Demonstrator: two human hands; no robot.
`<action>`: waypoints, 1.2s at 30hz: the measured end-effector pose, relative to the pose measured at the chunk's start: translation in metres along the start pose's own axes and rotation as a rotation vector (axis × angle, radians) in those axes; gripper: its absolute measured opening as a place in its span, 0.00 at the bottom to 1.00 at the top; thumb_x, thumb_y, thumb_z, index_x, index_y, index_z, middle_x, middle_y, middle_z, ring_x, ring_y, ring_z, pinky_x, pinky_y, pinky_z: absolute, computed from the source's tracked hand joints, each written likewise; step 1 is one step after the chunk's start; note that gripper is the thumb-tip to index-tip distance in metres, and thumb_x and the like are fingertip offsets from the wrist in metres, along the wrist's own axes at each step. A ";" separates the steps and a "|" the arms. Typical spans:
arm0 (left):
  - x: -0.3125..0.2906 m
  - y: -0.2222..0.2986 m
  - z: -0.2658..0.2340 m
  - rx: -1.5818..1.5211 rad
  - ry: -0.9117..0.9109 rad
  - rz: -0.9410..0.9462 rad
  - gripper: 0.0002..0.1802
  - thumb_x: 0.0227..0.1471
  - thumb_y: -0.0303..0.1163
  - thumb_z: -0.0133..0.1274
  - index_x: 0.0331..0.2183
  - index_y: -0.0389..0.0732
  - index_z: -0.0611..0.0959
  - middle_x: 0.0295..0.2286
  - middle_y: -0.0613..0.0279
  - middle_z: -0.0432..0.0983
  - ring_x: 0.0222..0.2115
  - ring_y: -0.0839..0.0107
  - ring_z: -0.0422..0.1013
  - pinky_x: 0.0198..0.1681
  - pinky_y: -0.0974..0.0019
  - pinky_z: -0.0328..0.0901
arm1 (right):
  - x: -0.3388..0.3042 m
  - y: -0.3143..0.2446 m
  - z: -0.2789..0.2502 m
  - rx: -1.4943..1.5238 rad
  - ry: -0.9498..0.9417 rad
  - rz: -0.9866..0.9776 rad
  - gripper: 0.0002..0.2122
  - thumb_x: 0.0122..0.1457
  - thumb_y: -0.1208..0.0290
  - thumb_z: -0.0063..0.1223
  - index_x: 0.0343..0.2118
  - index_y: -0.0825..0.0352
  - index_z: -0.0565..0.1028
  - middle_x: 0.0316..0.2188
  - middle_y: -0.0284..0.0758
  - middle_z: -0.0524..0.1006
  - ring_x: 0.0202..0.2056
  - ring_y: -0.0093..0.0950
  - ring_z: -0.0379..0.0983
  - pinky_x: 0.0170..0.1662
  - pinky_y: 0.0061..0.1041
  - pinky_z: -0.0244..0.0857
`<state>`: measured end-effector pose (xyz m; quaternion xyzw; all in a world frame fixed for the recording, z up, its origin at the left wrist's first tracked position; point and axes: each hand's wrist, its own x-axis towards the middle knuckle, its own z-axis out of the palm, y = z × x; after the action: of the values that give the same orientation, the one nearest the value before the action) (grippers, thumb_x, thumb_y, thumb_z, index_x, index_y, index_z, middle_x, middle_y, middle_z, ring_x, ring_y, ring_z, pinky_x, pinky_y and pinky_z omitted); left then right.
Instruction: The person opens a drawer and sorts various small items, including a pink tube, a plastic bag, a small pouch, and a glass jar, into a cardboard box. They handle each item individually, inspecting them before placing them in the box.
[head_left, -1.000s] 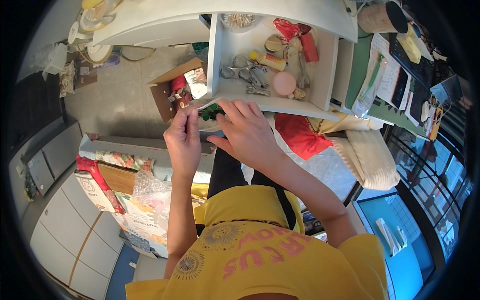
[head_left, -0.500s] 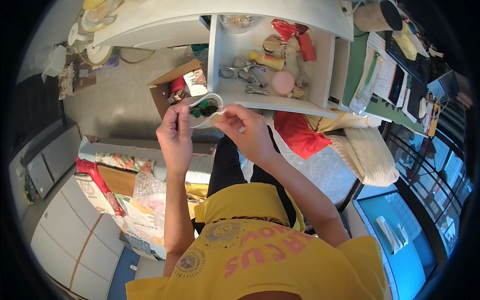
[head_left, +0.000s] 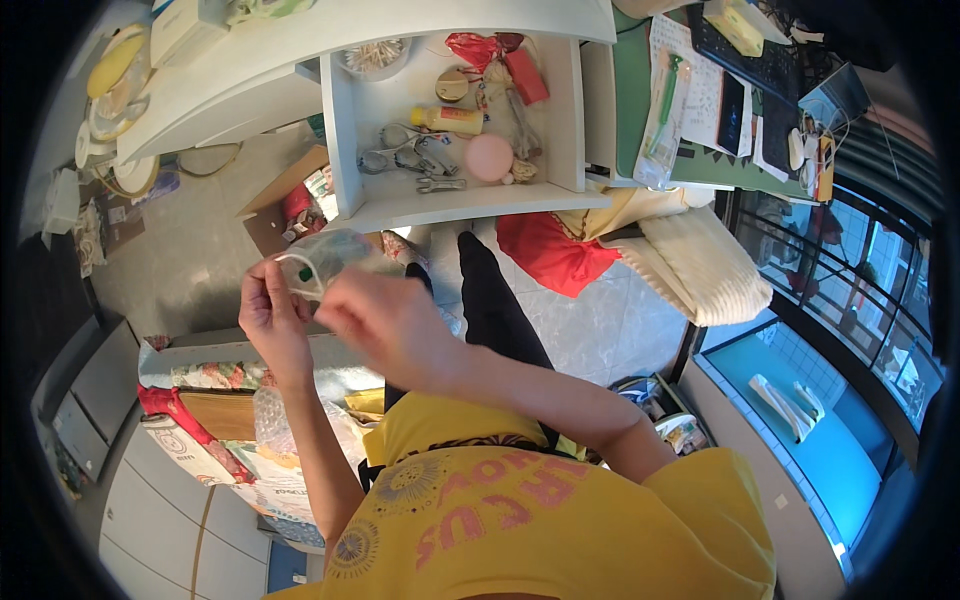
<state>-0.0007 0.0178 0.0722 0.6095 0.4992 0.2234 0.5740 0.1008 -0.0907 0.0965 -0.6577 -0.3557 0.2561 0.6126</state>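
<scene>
Well, the left hand [head_left: 272,318] is clamped on the white-edged rim of a clear pouch [head_left: 335,250], just near of the open drawer [head_left: 475,204], toward its left; the right hand [head_left: 390,328] is blurred, its grip I can't tell. A firm left pinch and light right touch would suit such thin film.

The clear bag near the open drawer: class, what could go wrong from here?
The clear bag might slip, since the left hand pinches it by its edge. The open drawer juts out toward the person's legs, so stepping forward could mean a bump.
</scene>
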 end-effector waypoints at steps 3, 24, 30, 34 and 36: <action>-0.005 -0.007 0.003 -0.048 -0.018 -0.004 0.09 0.56 0.32 0.46 0.30 0.37 0.75 0.21 0.74 0.68 0.19 0.89 0.57 0.20 0.82 0.50 | 0.006 -0.030 -0.002 0.030 -0.022 -0.121 0.07 0.49 0.79 0.52 0.24 0.69 0.64 0.18 0.37 0.66 0.21 0.37 0.66 0.21 0.29 0.59; -0.014 0.028 -0.007 0.476 -0.354 0.822 0.07 0.53 0.29 0.43 0.25 0.40 0.74 0.41 0.52 0.69 0.47 0.55 0.63 0.53 0.50 0.53 | 0.016 -0.076 -0.009 0.427 -0.062 -0.162 0.07 0.45 0.82 0.52 0.27 0.72 0.65 0.24 0.38 0.67 0.24 0.32 0.66 0.24 0.25 0.63; -0.023 0.032 -0.011 0.384 -0.336 0.556 0.10 0.54 0.26 0.41 0.29 0.36 0.78 0.46 0.45 0.63 0.49 0.51 0.60 0.51 0.55 0.57 | 0.017 -0.077 0.004 0.421 -0.136 -0.196 0.07 0.46 0.81 0.51 0.27 0.72 0.64 0.25 0.38 0.65 0.24 0.32 0.66 0.24 0.26 0.61; -0.020 0.039 -0.022 0.312 -0.410 0.487 0.15 0.56 0.32 0.39 0.35 0.35 0.79 0.48 0.42 0.61 0.50 0.51 0.60 0.51 0.56 0.56 | 0.019 -0.081 0.015 0.347 -0.273 -0.209 0.09 0.43 0.77 0.50 0.27 0.70 0.63 0.23 0.37 0.63 0.26 0.33 0.64 0.30 0.32 0.59; -0.024 0.037 -0.024 0.247 -0.403 0.485 0.16 0.57 0.34 0.38 0.35 0.35 0.79 0.48 0.41 0.61 0.49 0.50 0.61 0.51 0.57 0.56 | 0.017 -0.084 0.025 0.341 -0.295 -0.219 0.07 0.46 0.78 0.48 0.26 0.70 0.63 0.22 0.36 0.62 0.24 0.31 0.63 0.31 0.22 0.60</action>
<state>-0.0175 0.0142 0.1197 0.8074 0.2393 0.1664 0.5130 0.0791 -0.0619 0.1787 -0.4578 -0.4621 0.3376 0.6804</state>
